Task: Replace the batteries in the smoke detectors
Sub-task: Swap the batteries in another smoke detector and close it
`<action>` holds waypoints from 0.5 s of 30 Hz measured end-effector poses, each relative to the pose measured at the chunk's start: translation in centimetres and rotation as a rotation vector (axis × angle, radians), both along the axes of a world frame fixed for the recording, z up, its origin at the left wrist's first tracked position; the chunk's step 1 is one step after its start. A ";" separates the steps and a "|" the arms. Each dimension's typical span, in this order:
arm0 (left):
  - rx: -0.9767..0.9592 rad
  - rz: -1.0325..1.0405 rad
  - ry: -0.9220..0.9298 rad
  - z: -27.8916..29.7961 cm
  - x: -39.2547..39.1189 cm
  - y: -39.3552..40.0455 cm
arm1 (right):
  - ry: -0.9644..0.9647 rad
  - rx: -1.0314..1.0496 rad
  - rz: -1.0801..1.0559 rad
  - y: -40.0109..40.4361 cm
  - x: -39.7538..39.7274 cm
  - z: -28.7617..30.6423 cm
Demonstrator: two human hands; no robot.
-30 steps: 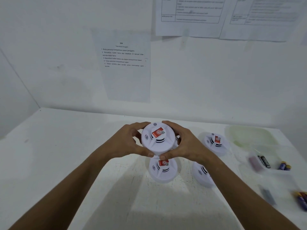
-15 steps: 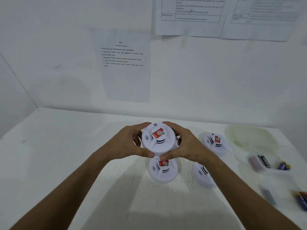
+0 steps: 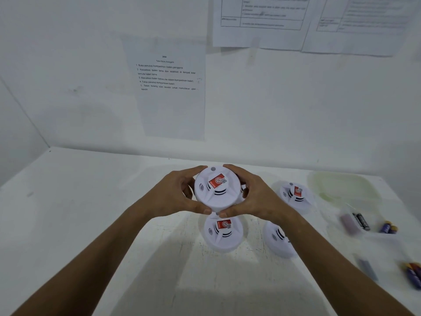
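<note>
Hands, left (image 3: 173, 195) and right (image 3: 257, 197), both grip raised smoke detector (image 3: 217, 188). Three more detectors lie on bench (image 3: 91, 213).

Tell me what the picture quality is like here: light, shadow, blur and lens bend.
Head view: soft, dim, bluish light with no glare; the arms throw a broad shadow over the table; the held smoke detector, left hand and right hand are sharp; the batteries at the right edge smear; the wide lens bends the wall papers, small print blurred.
</note>
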State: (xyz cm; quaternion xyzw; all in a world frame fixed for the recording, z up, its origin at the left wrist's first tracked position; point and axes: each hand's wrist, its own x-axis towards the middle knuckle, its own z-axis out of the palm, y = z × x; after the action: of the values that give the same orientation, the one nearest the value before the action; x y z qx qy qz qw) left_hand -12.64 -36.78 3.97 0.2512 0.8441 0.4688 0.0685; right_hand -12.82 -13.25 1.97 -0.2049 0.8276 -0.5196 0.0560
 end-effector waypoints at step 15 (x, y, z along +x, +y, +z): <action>0.007 0.005 0.006 -0.1 -0.4 -0.3 | -0.003 -0.015 0.013 -0.1 -0.4 -0.1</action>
State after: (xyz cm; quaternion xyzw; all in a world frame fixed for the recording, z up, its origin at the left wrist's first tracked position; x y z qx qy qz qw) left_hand -13.08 -37.08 3.88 0.2507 0.8434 0.4710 0.0639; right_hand -13.22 -13.33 1.87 -0.2099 0.8222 -0.5258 0.0592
